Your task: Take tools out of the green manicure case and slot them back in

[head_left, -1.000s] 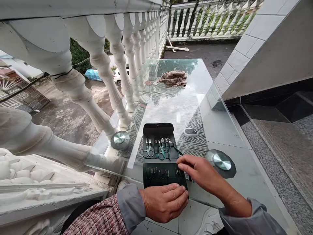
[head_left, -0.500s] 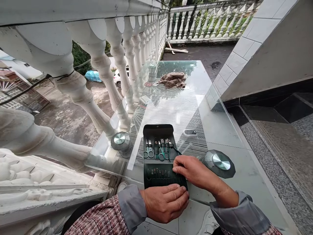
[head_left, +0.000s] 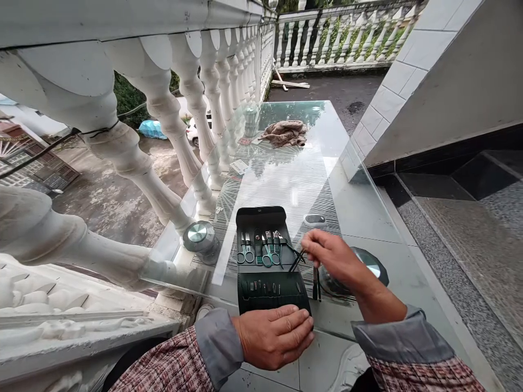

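A dark green manicure case (head_left: pixel 261 216) lies unfolded on the glass table. Its upper panel carries small scissors (head_left: pixel 245 253), a second pair of scissors (head_left: pixel 271 257), nail clippers (head_left: pixel 270 239) and other tools under loops. Several small tools sit in the slots of the lower panel. My left hand (head_left: pixel 274 336) rests flat across the case's near edge, fingers stretched out. Above the right side of the case, my right hand (head_left: pixel 329 253) pinches slim black tweezers (head_left: pixel 296 262), their tips pointing down and left. A dark reflection of them shows in the glass.
A small white-and-grey remote-like object (head_left: pixel 315 220) lies beyond my right hand. Farther back on the glass table (head_left: pixel 368 201) are a crumpled brown cloth (head_left: pixel 285 134) and a small card (head_left: pixel 240 167). A white balustrade (head_left: pixel 163 120) runs along the left, stone steps (head_left: pixel 469 223) along the right.
My right hand has moved up and right from the lower panel, and black tweezers now show clear in its fingers. My left hand stays on the case's near edge.
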Action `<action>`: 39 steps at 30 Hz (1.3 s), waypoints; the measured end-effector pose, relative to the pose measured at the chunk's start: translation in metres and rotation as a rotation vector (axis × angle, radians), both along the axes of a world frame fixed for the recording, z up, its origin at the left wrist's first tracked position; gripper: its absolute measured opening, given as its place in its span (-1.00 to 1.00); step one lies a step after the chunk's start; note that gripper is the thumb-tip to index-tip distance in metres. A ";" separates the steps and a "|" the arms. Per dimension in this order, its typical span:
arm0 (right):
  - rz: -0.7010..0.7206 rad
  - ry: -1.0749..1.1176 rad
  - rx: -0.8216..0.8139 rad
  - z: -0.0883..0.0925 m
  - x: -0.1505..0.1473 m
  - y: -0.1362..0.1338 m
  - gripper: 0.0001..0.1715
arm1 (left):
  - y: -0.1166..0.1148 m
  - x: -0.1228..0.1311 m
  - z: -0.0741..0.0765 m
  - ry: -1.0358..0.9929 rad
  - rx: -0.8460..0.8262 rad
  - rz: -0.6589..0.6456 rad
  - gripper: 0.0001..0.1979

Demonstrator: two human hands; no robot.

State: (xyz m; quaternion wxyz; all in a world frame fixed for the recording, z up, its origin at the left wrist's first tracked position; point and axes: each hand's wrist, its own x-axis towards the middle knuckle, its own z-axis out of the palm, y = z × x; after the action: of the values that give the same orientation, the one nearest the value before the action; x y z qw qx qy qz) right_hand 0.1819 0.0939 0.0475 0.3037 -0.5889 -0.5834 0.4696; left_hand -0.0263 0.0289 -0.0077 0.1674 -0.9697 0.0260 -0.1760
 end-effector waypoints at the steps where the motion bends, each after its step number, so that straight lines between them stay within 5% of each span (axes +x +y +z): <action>1: -0.051 0.043 -0.008 0.002 0.006 0.000 -0.68 | 0.000 0.000 0.000 -0.004 0.000 -0.004 -0.64; 11: 0.052 -0.076 -0.186 -0.008 0.048 -0.018 -0.70 | 0.000 0.001 0.003 0.002 0.000 0.004 -0.64; 17: -0.007 -0.483 0.084 -0.010 0.035 -0.015 -0.78 | 0.000 0.001 0.004 0.004 0.008 0.009 -0.66; 20: 0.020 -0.506 0.219 -0.007 0.020 -0.019 -0.78 | 0.000 0.001 0.004 0.007 0.009 0.007 -0.65; 25: 0.312 -0.465 0.113 -0.006 -0.006 -0.032 -0.73 | 0.000 0.001 -0.002 -0.017 0.004 -0.009 -0.64; 39: 0.264 -0.589 0.098 -0.009 -0.024 -0.030 -0.77 | 0.000 0.004 -0.002 -0.048 -0.023 0.000 -0.66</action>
State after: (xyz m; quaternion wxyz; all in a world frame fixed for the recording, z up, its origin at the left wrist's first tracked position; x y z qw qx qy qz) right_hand 0.1580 0.0641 0.0385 0.0863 -0.6036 -0.7393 0.2857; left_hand -0.0225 0.0288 -0.0096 0.1566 -0.9671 0.0201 -0.1995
